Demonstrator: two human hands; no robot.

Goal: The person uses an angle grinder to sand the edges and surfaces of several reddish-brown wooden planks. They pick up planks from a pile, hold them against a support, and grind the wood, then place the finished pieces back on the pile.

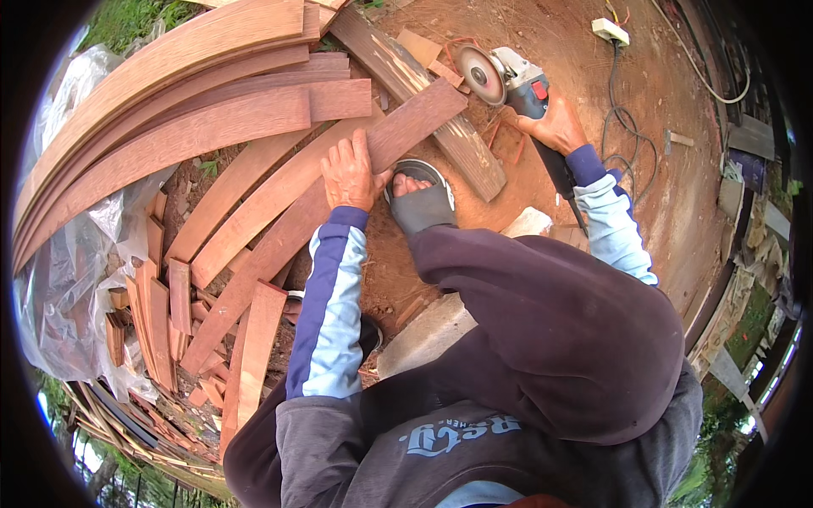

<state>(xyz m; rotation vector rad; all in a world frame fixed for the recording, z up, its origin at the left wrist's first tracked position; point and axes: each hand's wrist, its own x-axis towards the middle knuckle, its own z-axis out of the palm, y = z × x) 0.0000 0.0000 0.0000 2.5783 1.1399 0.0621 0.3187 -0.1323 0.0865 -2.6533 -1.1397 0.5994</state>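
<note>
My left hand (349,172) is closed over a long reddish-brown wooden plank (417,127), which slants from the lower left up to the right. The plank's far end lies across a thick, rough wooden beam (461,152). At the upper right my right hand (555,127) is wrapped round the body of an angle grinder (529,95). The grinder's round disc (481,74) faces left, a little beyond the plank's far end and apart from it. My sandalled foot (419,199) stands beside the plank, near my left hand.
Several long planks (195,127) are stacked at the upper left, by clear plastic sheeting (51,279). Short offcuts (161,322) are piled below. A white power socket (610,32) with a black cord (616,114) lies on the dirt at the upper right. A pale block (428,339) sits beneath my leg.
</note>
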